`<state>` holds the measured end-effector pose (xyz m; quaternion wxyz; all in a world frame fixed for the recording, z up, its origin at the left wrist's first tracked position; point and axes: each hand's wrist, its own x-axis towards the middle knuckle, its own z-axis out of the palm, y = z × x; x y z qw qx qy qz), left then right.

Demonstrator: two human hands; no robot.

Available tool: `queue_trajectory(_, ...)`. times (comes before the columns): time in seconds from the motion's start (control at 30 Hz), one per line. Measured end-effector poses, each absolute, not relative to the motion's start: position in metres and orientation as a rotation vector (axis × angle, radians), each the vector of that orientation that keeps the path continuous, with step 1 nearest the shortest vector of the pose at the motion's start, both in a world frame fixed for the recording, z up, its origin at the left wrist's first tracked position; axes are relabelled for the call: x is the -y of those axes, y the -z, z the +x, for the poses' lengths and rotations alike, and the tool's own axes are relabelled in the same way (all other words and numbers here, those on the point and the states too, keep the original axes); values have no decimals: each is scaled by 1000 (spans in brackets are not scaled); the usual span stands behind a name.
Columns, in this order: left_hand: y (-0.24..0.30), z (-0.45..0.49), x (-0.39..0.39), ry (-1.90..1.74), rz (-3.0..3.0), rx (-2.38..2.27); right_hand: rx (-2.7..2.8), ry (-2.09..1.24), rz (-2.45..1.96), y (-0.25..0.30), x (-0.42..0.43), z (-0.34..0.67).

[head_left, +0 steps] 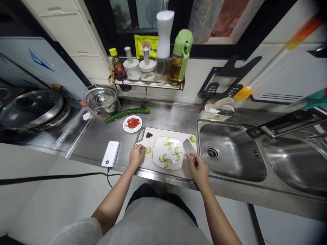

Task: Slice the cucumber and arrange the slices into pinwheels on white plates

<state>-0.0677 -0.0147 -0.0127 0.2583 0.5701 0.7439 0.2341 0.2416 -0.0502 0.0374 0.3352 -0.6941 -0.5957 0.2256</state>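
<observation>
A white square plate (156, 157) lies on a cutting board (153, 133) and carries several curved cucumber slices in pinwheel shapes. My left hand (136, 155) rests on the board left of the plate, its fingers pinched on a round cucumber slice (148, 149). My right hand (198, 168) is closed on the handle of a cleaver (188, 147) whose blade lies flat at the plate's right edge. Another cucumber slice (193, 139) sits by the blade's far end. A dark green cucumber end (149, 135) lies at the board's far left.
A whole cucumber (127, 114) and a small dish of red pieces (132, 123) lie behind the board. A white power bank (110, 153) with a cable sits to the left, a lidded pot (102, 99) beyond it. The sink (230, 153) opens right of the board. A condiment rack (149, 84) hangs above.
</observation>
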Motion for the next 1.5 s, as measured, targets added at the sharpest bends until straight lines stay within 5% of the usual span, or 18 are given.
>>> queue_trajectory(0.2,-11,-68,15,-937,1104,-1620,1611,-851,-1649,-45,41,203)
queue_trajectory(0.63,-55,-32,17,-886,883,-1244,1724,-1242,-1287,-60,8,139)
queue_trajectory(1.03,-57,-21,20,-793,316,-1043,1648,-1206,-1248,-59,3,145)
queue_trajectory(1.5,-56,-23,9,-951,735,-1227,1869,-1022,-1302,-49,4,146)
